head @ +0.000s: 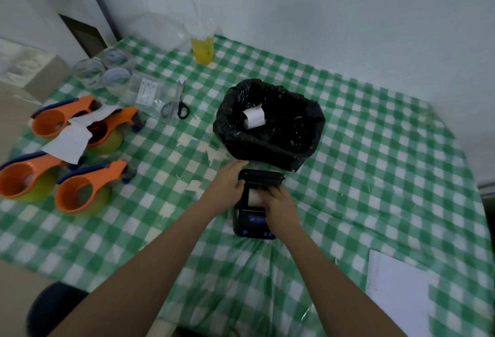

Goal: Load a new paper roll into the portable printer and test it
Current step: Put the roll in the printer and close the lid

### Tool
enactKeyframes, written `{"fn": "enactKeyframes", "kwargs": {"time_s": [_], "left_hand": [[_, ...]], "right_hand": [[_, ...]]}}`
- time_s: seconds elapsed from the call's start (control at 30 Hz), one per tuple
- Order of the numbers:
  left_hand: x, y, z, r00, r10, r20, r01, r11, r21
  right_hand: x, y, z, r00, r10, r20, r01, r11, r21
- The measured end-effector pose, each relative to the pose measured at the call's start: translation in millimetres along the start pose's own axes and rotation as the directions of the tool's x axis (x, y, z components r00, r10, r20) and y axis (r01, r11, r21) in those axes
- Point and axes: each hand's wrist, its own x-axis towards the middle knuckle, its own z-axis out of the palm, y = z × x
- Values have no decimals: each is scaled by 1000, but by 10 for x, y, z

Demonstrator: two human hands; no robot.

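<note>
The portable printer (253,222) sat on the green-checked tablecloth (375,165), just in front of a black bin bag (270,135), with its lid (261,176) swung open toward the bag. Much of its open compartment was covered by the two hands. Only a pale patch of the paper roll (254,197) showed between them, blurred, so how it sat inside could not be told. The left hand (227,184) lay flat-fingered against the printer's left side and the lid's corner, thumb pressed to the casing. The right hand (280,206) curled over the compartment from the right; its fingertips were tucked out of sight under the lid edge, and whether they pinched the paper could not be told. The printer's front panel was half hidden by the right wrist.

One white spent roll (254,117) lay inside the bag. To the left were four orange tape dispensers (80,192), two of them partly covered by loose white paper slips (72,141). Beyond stood three clear cups (107,71), one pair of scissors (175,103), and one yellow drink (202,48) in a plastic bag. One white sheet (399,285) was cut off near the lower right edge.
</note>
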Motion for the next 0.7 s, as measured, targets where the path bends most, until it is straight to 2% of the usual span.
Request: {"fn": "enactKeyframes", "kwargs": {"time_s": [0.4,0.57,0.7], "left_hand": [[15,47,79,999,-20,33,19,999,33],[0,55,77,999,-32,39,30,999,35],[-1,65,68,999,-31,36,30,999,38]], "right_hand": [[-88,100,-24,992,-122,-35,113,975,-192],[-34,67,-50,988,-146,56,156,950,-271],[-14,53,-84,986,-154,70,168,941,-294]]}}
